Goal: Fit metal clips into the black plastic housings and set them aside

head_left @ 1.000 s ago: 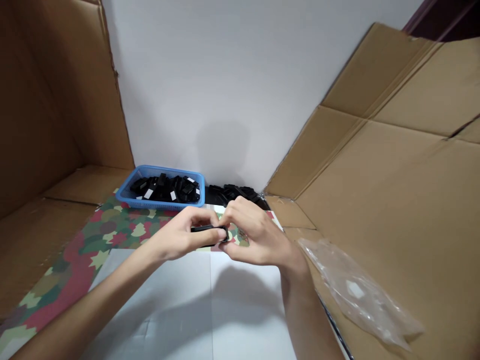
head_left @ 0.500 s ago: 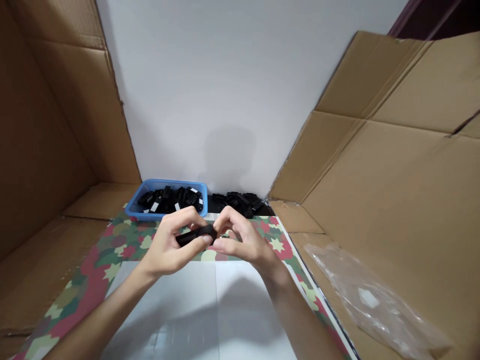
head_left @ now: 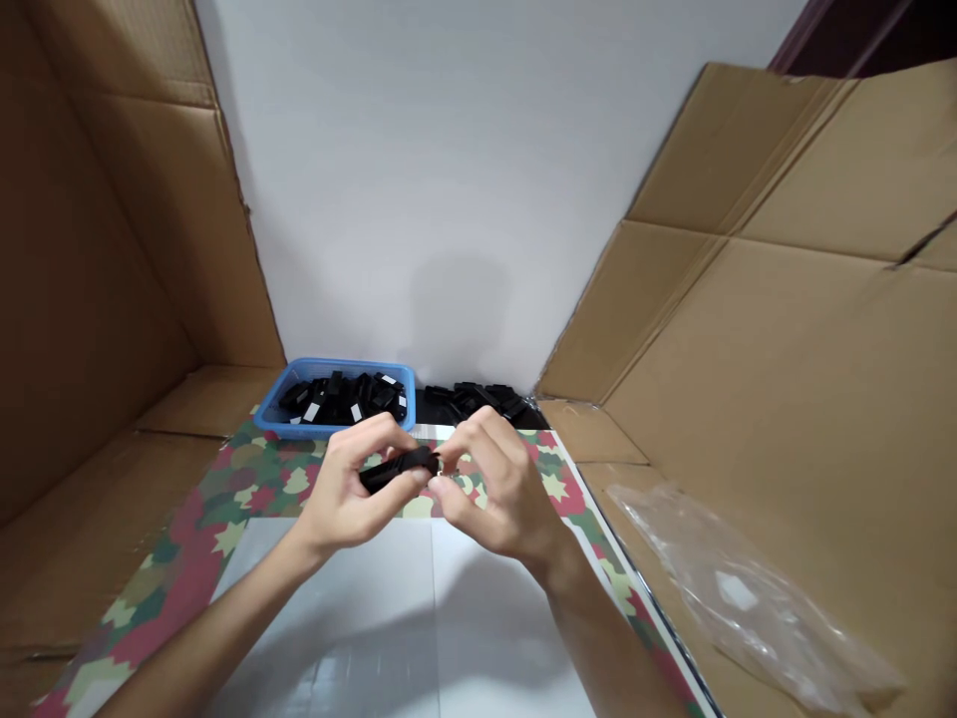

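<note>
My left hand [head_left: 350, 491] is closed round a small black plastic part [head_left: 396, 467], held above the patterned mat. My right hand [head_left: 494, 487] is pinched at the right end of that part, where a tiny pale piece shows between thumb and finger; I cannot make out what it is. Behind the hands a blue basket [head_left: 276, 419] holds several black parts with white labels. A loose pile of black parts [head_left: 471, 399] lies to its right against the wall.
A camouflage-patterned mat [head_left: 224, 479] covers the table, with white sheets [head_left: 419, 618] on top near me. Cardboard panels stand at the left [head_left: 97, 249] and right [head_left: 785, 329]. A crumpled clear plastic bag [head_left: 740, 588] lies on the right cardboard.
The view has shifted down and right a little. Both hands stay together on the black part, and my right fingers have closed in again on its right end.
</note>
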`<state>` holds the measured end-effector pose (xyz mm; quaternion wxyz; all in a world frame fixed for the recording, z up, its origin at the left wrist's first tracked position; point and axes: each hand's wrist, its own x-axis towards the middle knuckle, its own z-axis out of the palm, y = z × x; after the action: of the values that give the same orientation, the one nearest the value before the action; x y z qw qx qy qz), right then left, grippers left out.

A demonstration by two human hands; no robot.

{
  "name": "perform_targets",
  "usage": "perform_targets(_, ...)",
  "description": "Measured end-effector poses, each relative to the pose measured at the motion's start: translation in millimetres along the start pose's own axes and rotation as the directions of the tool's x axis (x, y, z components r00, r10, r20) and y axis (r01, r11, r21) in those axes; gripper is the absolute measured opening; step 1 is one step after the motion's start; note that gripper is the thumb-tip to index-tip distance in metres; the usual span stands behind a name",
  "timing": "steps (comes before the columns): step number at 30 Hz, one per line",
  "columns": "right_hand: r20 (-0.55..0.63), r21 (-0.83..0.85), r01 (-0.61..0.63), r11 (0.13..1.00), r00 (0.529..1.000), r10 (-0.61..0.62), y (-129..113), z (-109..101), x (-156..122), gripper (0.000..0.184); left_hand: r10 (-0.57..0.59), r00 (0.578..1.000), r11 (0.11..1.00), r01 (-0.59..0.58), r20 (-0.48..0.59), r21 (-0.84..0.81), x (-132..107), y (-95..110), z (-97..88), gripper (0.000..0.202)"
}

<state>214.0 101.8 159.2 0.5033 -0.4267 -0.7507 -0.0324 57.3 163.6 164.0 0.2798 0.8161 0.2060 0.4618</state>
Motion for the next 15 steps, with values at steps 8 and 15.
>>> perform_targets(8, 0.456, 0.38, -0.438, 0.814, 0.855, 0.247, 29, 13, 9, 0.028, -0.377, 0.926, 0.799, 0.324, -0.004, -0.506, -1, 2, 8.3, 0.025)
perform_targets(15, 0.268, 0.703, -0.408, 0.583, 0.911, 0.314, 33, 26, 3, 0.025, -0.385, 0.923, 0.818, 0.332, -0.018, -0.47, 11, -6, 27.7, 0.044)
